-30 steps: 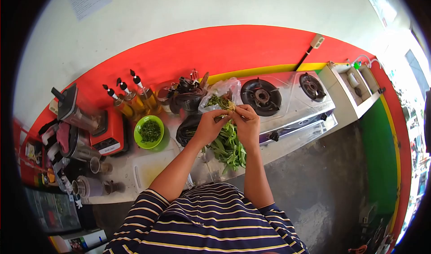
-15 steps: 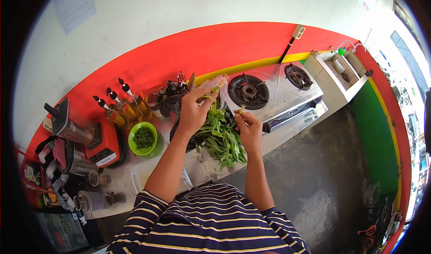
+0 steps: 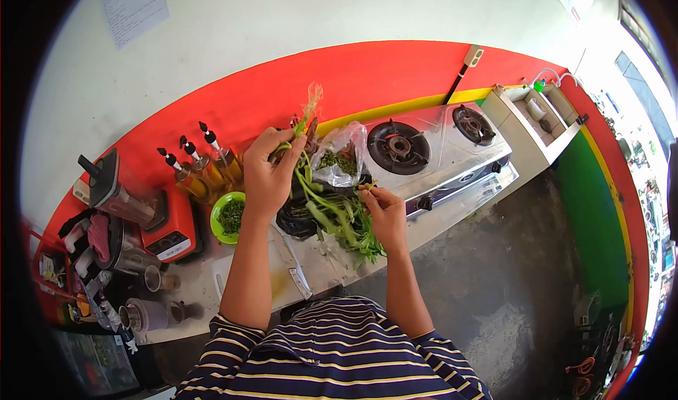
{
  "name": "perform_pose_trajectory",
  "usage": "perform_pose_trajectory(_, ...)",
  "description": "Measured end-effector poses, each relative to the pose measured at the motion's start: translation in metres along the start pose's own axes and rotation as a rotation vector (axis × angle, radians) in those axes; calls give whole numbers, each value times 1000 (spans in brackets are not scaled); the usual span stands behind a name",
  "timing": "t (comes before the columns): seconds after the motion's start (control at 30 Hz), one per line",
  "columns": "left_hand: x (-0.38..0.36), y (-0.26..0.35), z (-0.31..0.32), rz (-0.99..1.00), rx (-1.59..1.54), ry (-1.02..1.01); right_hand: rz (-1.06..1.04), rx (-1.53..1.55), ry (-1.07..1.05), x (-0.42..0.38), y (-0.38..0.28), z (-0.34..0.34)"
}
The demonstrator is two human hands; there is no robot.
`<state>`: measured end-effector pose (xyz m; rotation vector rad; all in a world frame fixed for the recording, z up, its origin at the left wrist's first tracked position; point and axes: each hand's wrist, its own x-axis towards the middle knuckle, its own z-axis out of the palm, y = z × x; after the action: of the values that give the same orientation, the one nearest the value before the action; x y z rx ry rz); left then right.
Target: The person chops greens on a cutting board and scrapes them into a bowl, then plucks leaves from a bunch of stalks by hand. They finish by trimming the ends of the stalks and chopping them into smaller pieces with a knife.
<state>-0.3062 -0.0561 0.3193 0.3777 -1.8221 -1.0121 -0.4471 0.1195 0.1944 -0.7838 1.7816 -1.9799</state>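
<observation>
My left hand (image 3: 274, 167) is raised and closed around stalks of leafy greens (image 3: 311, 181), with stringy pale roots sticking up past the fingers. Their stems slope down to the right. My right hand (image 3: 383, 213) is pinched beside the pile, a small yellowish piece of stem (image 3: 368, 186) at its fingertips. Under both hands, a heap of leafy greens (image 3: 357, 234) lies partly on a black plastic bag (image 3: 295, 223). Just behind it stands a clear plastic bag (image 3: 346, 145) containing small green bits.
A knife (image 3: 299, 276) lies on a white cutting board (image 3: 220, 273). Left of my arm are a green bowl (image 3: 214, 220) of chopped greens, oil bottles (image 3: 205, 170) and a red blender (image 3: 169, 223). A two-burner stove (image 3: 441, 145) sits on the right, then a sink (image 3: 522, 110).
My left hand has moved left and lifted rooted stalks from the pile. My right hand has shifted slightly down and left. The clear bag and the knife show more fully.
</observation>
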Motion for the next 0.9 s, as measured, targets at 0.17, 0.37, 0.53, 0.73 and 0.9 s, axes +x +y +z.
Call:
perform_pose_trajectory(0.17, -37, -19, -37, -11, 94, -35, 21, 38, -27, -13, -12, 23)
perform_pose_trajectory(0.37, -87, -32, -106, -148, 106, -111, 76, 100, -138, -36, -10, 96)
perform_pose_trajectory(0.53, -127, -42, -174, -290, 278, -120, 161, 65, -304, -64, -10, 156)
perform_pose_trajectory(0.73, -190, -67, -239, -486, 429, -151, 279, -14, -449, -101, 30, 215)
perform_pose_trajectory(0.9, -257, -113, -260, -654, 559, -271, 375, -27, -479, -143, 87, 240)
